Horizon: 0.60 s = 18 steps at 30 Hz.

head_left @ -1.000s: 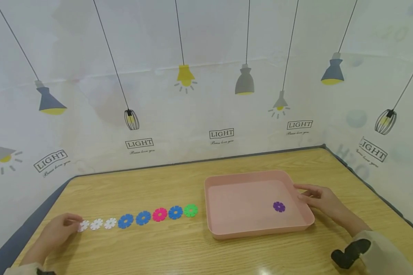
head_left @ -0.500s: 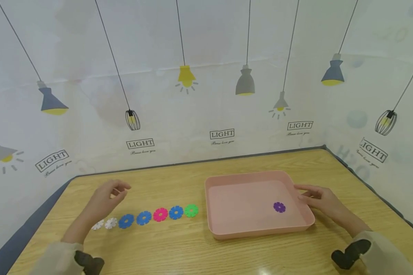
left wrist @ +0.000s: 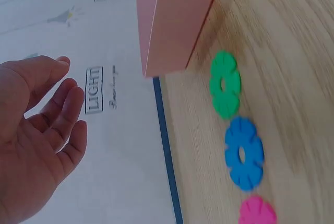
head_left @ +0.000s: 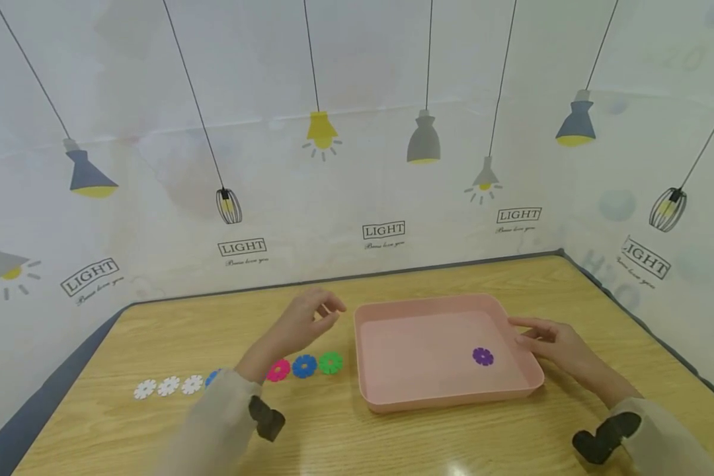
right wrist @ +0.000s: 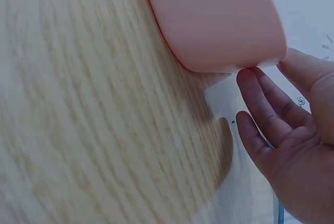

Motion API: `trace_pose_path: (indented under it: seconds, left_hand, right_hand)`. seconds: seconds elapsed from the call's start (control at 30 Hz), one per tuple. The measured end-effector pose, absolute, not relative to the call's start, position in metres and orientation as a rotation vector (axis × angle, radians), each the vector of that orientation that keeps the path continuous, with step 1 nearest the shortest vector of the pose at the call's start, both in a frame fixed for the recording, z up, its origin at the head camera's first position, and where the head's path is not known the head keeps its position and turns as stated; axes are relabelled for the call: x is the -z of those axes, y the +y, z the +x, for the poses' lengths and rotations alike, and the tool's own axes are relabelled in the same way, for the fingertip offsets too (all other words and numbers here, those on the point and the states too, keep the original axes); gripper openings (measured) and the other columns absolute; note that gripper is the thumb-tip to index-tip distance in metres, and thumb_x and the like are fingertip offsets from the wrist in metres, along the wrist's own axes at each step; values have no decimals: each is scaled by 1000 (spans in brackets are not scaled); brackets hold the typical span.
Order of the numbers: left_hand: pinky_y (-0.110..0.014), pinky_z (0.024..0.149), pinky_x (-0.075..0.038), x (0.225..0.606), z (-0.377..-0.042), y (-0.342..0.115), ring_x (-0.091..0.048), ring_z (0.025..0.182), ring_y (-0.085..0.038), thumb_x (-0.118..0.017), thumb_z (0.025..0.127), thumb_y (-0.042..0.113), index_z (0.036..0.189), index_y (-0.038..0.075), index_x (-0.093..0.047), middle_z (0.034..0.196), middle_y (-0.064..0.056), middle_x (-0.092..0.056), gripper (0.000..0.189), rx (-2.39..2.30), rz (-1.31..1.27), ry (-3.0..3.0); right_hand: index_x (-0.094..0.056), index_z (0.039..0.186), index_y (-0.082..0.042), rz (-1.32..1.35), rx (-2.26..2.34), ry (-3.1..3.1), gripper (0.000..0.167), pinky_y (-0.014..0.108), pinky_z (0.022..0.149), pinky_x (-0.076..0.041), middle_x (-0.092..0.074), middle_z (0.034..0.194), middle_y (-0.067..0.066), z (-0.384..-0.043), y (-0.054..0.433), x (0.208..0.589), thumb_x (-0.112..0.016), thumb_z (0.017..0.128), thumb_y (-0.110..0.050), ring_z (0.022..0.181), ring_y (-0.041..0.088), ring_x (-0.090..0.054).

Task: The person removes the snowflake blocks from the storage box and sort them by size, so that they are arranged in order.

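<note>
My left hand (head_left: 300, 320) is in the air just left of the pink tray (head_left: 416, 357), fingers loosely bent, holding nothing. Below it on the table runs a row of notched, flower-shaped plastic discs: a green disc (head_left: 330, 363), a blue disc (head_left: 304, 366), a pink disc (head_left: 278, 370), another blue disc (head_left: 213, 378) half covered by my sleeve, and three white discs (head_left: 168, 386) at the left end. A second purple-toned piece, a small purple disc (head_left: 483, 357), lies inside the tray. With its fingertips, my right hand (head_left: 556, 350) touches the outside of the tray's right wall.
The wooden table (head_left: 333, 443) backs onto a pale wall covering (head_left: 357, 165) printed with hanging lamps. Dark edging (head_left: 226, 293) follows the table's far edge. My left forearm lies across the middle of the disc row and hides part of it.
My left hand has left the white disc at the row's left end and moved right through the air to beside the tray. The right hand, tray and discs stay put.
</note>
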<state>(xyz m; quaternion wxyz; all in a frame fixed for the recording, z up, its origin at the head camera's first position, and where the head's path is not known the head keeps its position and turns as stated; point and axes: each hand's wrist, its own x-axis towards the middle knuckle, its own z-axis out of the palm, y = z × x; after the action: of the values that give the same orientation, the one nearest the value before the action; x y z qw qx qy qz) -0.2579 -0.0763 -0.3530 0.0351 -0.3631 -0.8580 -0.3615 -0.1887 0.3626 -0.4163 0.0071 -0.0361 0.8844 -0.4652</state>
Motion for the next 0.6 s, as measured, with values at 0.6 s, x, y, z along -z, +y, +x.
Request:
trace_pose_path:
  seconds: [0.6]
  left_hand:
    - [-21,75,-46,372,-275,48,-54,94,-12,-59,90,12,111,7,-62,102,-1,-60,22,1142,-1412,-2960]
  right_hand:
    - [-48,132,-3,-103,1480,2749,51,27,70,-48,-61,106,17,-188,364,417,-60,89,-29,89,18,-57]
